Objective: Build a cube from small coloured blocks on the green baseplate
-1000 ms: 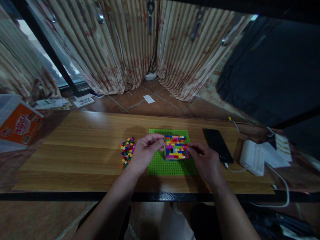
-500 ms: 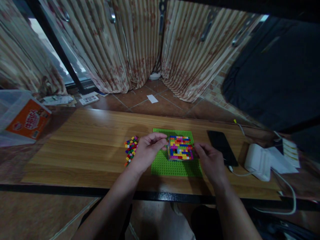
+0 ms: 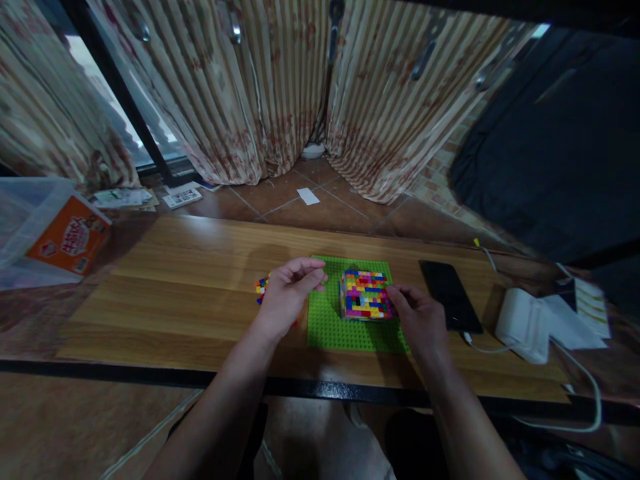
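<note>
A boxy build of many-coloured toy bricks stands on a green studded baseplate. My right hand is at its right side, thumb and fingers closed against the edge there. Left of the build, apart from it, my left hand hovers over the baseplate's left edge. Its thumb and forefinger are close together with a small gap, and I see nothing between them. Loose small bricks lie on the table beyond my left hand, which hides most of them.
On the wooden table, a black phone-like slab lies right of the baseplate with a white cable plugged in. A white device and papers are farther right. A clear plastic bin stands at the far left.
My left hand has drawn away from the build's left side, moving left, and now covers more of the loose bricks. My right hand stays at the right side. The view has shifted slightly.
</note>
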Tool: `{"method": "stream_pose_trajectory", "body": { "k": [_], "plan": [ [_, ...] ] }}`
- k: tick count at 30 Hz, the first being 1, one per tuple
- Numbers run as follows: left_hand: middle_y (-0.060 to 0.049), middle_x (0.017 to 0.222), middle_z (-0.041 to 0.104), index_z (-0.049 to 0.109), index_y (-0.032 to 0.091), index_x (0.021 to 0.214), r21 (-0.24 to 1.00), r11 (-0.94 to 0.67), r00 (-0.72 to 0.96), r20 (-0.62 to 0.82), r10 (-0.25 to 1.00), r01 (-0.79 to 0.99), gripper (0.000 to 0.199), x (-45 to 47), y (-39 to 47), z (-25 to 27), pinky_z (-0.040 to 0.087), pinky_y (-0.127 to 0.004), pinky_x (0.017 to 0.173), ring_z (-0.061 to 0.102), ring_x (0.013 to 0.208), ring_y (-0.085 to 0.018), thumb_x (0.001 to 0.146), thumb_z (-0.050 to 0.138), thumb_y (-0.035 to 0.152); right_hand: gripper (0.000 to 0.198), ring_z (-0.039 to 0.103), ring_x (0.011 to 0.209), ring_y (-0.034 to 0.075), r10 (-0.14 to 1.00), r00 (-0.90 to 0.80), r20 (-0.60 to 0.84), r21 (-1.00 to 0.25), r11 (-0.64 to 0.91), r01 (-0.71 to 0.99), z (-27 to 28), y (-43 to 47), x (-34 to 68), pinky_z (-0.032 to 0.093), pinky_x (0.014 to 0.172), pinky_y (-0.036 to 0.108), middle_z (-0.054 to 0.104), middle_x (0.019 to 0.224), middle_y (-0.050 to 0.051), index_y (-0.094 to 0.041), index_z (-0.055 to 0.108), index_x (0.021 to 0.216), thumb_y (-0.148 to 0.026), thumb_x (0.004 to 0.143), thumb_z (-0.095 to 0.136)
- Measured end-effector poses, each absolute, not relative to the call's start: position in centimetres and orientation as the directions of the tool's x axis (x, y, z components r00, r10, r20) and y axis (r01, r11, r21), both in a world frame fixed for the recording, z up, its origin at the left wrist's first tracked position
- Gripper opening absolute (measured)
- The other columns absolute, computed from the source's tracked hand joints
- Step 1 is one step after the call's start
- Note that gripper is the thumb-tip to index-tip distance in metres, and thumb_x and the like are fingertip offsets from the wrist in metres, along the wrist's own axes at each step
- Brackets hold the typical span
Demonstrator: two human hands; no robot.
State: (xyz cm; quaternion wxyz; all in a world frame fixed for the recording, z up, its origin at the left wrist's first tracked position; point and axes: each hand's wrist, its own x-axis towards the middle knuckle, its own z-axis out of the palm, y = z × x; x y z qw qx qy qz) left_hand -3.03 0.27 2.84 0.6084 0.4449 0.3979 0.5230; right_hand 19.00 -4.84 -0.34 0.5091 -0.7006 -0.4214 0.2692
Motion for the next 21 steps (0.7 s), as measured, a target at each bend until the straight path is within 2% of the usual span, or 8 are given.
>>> {"method": "stream_pose_trajectory", "body": {
  "k": [5, 8, 10, 12, 14, 17, 21],
  "plan": [
    [-0.002, 0.073, 0.071, 0.073, 0.015, 0.085, 0.936, 0.030, 0.036, -0.019, 0.999, -0.351, 0.019, -5.0, 1.3, 2.7, 0.050, -0.023, 0.064, 0.063, 0.064, -0.010, 0.071, 0.077, 0.026, 0.038, 0.066, 0.066, 0.020, 0.860, 0.506, 0.067, -0.916, -0.148, 0.373, -0.6, -4.9, 19.2, 0.050, 0.060, 0.030, 0.073, 0.074, 0.006, -0.015, 0.073, 0.082, -0.052, 0.074, 0.070],
    [0.000, 0.070, 0.069, 0.071, 0.015, 0.083, 0.911, -0.003, -0.074, -0.031, 0.997, -0.412, 0.021, -6.6, 2.0, 2.7, 0.048, -0.021, 0.062, 0.061, 0.062, -0.009, 0.067, 0.079, 0.026, 0.035, 0.067, 0.070, 0.021, 0.867, 0.491, 0.086, -0.863, -0.181, 0.471, -0.6, -5.2, 19.5, 0.050, 0.063, 0.031, 0.074, 0.078, 0.006, -0.017, 0.074, 0.085, -0.051, 0.078, 0.067],
    [0.001, 0.068, 0.068, 0.070, 0.015, 0.081, 0.899, -0.029, -0.146, -0.039, 0.988, -0.436, 0.021, -7.5, 2.3, 2.8, 0.047, -0.020, 0.061, 0.060, 0.060, -0.008, 0.066, 0.080, 0.026, 0.035, 0.066, 0.069, 0.021, 0.862, 0.480, 0.162, -0.820, -0.153, 0.552, -0.2, -5.6, 19.3, 0.049, 0.062, 0.031, 0.073, 0.077, 0.006, -0.018, 0.074, 0.086, -0.050, 0.082, 0.064],
    [0.001, 0.068, 0.067, 0.069, 0.014, 0.079, 0.892, -0.048, -0.197, -0.046, 0.979, -0.449, 0.021, -8.2, 2.4, 2.8, 0.047, -0.020, 0.061, 0.059, 0.060, -0.007, 0.065, 0.079, 0.025, 0.036, 0.065, 0.069, 0.022, 0.806, 0.512, 0.296, -0.768, -0.118, 0.630, 0.4, -6.1, 18.6, 0.048, 0.063, 0.033, 0.071, 0.074, 0.007, -0.017, 0.073, 0.088, -0.051, 0.086, 0.060],
    [0.000, 0.068, 0.066, 0.069, 0.014, 0.079, 0.894, -0.054, -0.219, -0.050, 0.974, -0.445, 0.020, -8.6, 2.3, 2.9, 0.048, -0.020, 0.062, 0.059, 0.062, -0.007, 0.064, 0.079, 0.024, 0.036, 0.066, 0.075, 0.024, 0.756, 0.493, 0.430, -0.726, -0.036, 0.687, 1.0, -6.7, 17.3, 0.049, 0.068, 0.035, 0.072, 0.083, 0.009, -0.016, 0.072, 0.092, -0.049, 0.089, 0.058],
    [0.000, 0.068, 0.066, 0.069, 0.015, 0.078, 0.906, -0.049, -0.236, -0.057, 0.970, -0.421, 0.019, -9.0, 2.2, 2.8, 0.048, -0.020, 0.063, 0.059, 0.062, -0.008, 0.066, 0.078, 0.025, 0.025, 0.067, 0.080, 0.023, 0.808, 0.305, 0.503, -0.682, 0.155, 0.715, 1.3, -7.4, 14.3, 0.051, 0.073, 0.035, 0.072, 0.088, 0.007, -0.021, 0.071, 0.091, -0.043, 0.091, 0.059],
    [0.001, 0.067, 0.066, 0.069, 0.015, 0.078, 0.905, -0.052, -0.240, -0.057, 0.969, -0.423, 0.016, -9.5, 2.1, 2.8, 0.048, -0.020, 0.063, 0.059, 0.061, -0.008, 0.067, 0.077, 0.025, 0.015, 0.069, 0.082, 0.019, 0.892, -0.095, 0.442, -0.655, 0.394, 0.645, 0.6, -7.3, 10.0, 0.054, 0.076, 0.033, 0.073, 0.090, 0.003, -0.025, 0.070, 0.095, -0.031, 0.094, 0.056]
  ]
}}
